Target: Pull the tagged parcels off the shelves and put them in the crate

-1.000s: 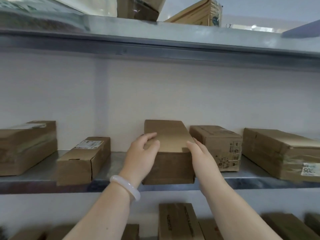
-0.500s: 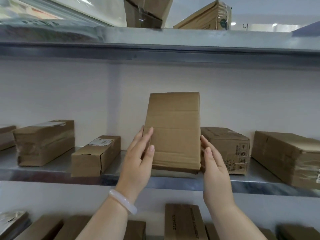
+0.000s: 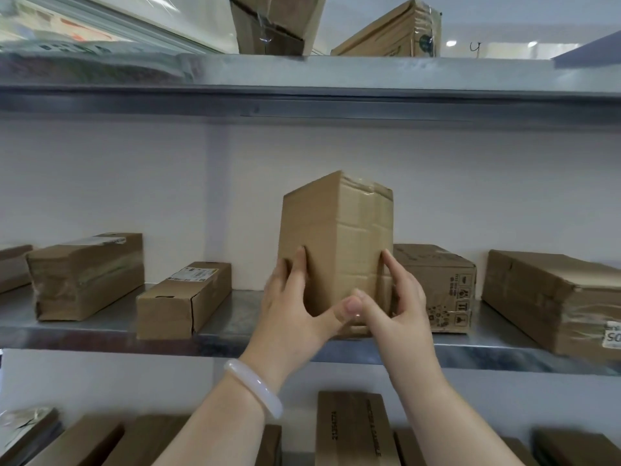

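I hold a plain brown cardboard parcel upright at the front of the middle metal shelf. My left hand grips its left side, fingers on the left face and thumb across the front near the bottom. From the other side my right hand grips it, its thumb meeting the left thumb low on the front. No tag shows on the faces turned toward me. The crate is not in view.
Other cardboard parcels lie on the same shelf: a small one with a white label and a taped one to the left, a printed box and a large labelled box to the right. More boxes sit on the shelves above and below.
The parcel lay flat on the shelf a second ago. Both hands lifted it, tipped it upright and turned it, so a corner edge faces me now. The thumbs have come round to the front.
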Demonstrator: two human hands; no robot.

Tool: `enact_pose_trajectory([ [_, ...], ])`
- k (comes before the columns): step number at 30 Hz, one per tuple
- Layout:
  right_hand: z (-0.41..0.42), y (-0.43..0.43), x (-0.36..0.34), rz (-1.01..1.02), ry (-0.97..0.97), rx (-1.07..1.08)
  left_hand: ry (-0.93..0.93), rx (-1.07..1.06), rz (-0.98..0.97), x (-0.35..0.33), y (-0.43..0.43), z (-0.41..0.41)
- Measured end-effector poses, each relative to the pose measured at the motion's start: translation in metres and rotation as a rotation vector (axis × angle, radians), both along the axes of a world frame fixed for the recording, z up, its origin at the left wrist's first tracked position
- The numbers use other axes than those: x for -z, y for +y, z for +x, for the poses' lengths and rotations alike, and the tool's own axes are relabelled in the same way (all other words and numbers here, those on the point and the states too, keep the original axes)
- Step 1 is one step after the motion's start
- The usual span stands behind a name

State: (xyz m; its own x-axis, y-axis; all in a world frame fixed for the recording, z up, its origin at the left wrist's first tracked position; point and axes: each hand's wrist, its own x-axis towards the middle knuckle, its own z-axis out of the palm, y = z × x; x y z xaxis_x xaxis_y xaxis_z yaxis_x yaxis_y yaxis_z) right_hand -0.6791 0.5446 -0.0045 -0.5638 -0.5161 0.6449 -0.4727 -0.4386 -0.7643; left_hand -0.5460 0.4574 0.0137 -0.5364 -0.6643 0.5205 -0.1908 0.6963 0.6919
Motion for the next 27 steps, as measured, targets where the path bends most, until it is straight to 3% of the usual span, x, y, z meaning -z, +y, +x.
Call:
enact_pose_trajectory([
  [3,0.009,0.002,0.000,-0.013,0.096,0.075,0.119,0.109,0.088,-0.002,0.003,-0.005],
  [8,0.011,0.004,-0.001,0.000,0.222,0.188,0.317,0.108,0.129,0.009,-0.004,-0.005],
  [12,0.006,0.005,-0.005,-0.023,0.161,0.052,0.309,0.040,0.039,0.011,-0.008,0.000],
  [16,0.012,0.004,-0.005,-0.100,0.075,-0.144,0.225,-0.205,-0.106,0.009,-0.009,0.003],
  [27,0.027,-0.007,0.004,-0.007,0.189,-0.298,0.300,-0.115,0.098,0.011,-0.014,0.010],
])
